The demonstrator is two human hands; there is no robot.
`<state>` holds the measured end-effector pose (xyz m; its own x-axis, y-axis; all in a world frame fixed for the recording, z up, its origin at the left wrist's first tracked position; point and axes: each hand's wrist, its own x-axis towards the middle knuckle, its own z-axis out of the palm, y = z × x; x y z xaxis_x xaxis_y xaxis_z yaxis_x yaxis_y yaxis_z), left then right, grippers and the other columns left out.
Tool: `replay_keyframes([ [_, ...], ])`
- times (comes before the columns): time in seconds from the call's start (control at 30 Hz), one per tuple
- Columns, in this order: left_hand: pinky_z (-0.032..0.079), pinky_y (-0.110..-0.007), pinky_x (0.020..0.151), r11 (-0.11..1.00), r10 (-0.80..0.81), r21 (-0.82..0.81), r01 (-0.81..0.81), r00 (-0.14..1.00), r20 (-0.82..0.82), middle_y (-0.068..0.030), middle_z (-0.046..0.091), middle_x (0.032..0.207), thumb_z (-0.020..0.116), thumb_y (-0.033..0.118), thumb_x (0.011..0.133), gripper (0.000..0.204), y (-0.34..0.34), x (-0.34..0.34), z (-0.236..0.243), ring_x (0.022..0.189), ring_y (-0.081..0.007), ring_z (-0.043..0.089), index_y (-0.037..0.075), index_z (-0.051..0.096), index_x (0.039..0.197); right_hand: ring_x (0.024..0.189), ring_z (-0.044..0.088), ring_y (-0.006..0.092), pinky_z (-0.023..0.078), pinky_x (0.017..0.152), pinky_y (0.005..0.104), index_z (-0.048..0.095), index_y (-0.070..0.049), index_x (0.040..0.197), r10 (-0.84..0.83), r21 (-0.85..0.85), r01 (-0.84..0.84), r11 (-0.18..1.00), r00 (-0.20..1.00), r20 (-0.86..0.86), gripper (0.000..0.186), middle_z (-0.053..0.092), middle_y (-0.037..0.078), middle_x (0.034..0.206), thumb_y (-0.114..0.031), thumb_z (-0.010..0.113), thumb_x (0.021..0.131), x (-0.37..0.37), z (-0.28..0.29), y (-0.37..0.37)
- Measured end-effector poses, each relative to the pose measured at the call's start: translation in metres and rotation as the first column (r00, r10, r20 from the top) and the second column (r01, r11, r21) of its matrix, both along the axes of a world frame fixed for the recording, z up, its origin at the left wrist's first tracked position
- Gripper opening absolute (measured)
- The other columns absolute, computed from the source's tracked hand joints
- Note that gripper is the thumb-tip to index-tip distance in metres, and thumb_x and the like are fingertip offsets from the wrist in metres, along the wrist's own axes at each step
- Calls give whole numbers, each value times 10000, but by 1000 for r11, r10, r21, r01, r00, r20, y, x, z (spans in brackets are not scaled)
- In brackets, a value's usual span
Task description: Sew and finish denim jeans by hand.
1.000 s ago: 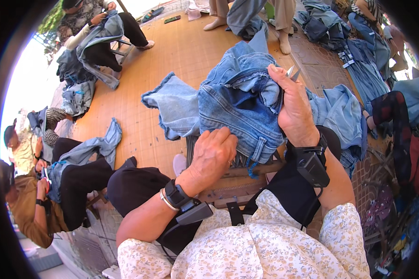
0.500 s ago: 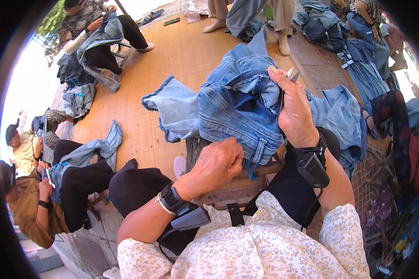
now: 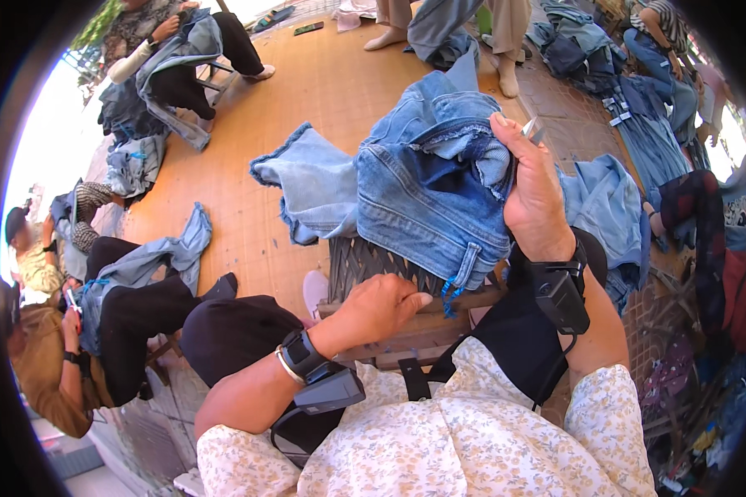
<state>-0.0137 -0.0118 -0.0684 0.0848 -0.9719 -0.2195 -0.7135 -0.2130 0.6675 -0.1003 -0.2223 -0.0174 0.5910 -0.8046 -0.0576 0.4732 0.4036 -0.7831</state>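
Note:
Bunched blue jeans (image 3: pixel 427 207) lie over a low slatted wooden seat in front of me, with a frayed light-blue leg hem (image 3: pixel 307 186) spread to the left. My right hand (image 3: pixel 539 190) is closed on small scissors (image 3: pixel 532 130); only the two pointed blade tips show above the fingers. That hand is against the right side of the jeans, by a frayed, folded-back edge. My left hand (image 3: pixel 377 311) is loosely curled just below the jeans, thumb out to the right, and nothing shows in it. A blue thread tassel (image 3: pixel 449 302) hangs from a belt loop.
The slatted seat (image 3: pixel 365 269) stands on a tan board floor (image 3: pixel 249 157). More jeans (image 3: pixel 597 195) lie to my right, with denim heaps (image 3: pixel 651 116) beyond. Seated people handle denim at left, and a person (image 3: pixel 493 41) stands at the far edge.
My left hand has come off the jeans and moved down and left toward me. The right hand, with the scissors, has shifted slightly right, and the jeans move a little with it.

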Motion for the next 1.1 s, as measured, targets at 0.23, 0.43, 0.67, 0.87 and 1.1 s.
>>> replay_keyframes([
  [0.23,406,-261,544,977,211,123,-173,854,-477,-61,558,653,585,78,802,111,-4,-3,3,611,-84,512,-10,562,738,743,536,54,424,722,218,620,-92,818,10,-1,-10,1000,1000,14,56,593,-39,795,-120,668,821,-2,1,-1],
  [0.43,430,-204,588,786,279,-108,-609,504,-817,6,584,728,639,37,807,69,-5,-28,0,659,-47,507,0,584,826,754,542,62,425,731,222,624,-82,822,36,-5,-36,999,999,15,54,606,-25,812,-117,665,819,0,2,2],
  [0.67,484,-207,656,827,319,65,-559,371,-872,-55,637,791,641,0,810,218,-12,-14,5,695,-87,587,-12,615,1026,752,538,59,413,725,207,627,-88,828,10,-16,-11,1000,1000,-18,64,607,-31,810,-122,678,809,2,1,2],
  [0.87,485,-200,630,846,332,70,-528,419,-845,-63,647,771,639,-1,815,149,-13,-13,4,652,-86,589,-30,633,961,753,536,54,410,723,199,628,-88,833,23,-21,-24,1000,1000,-14,74,607,-30,807,-131,684,808,-1,1,1],
  [1.1,503,-221,647,882,283,58,-468,427,-859,-52,648,804,634,2,822,70,-8,-11,-4,707,-97,607,-25,648,885,757,551,63,426,729,211,632,-86,830,5,-2,-5,1000,1000,-10,61,612,-25,810,-123,678,813,-2,-1,-2],
])
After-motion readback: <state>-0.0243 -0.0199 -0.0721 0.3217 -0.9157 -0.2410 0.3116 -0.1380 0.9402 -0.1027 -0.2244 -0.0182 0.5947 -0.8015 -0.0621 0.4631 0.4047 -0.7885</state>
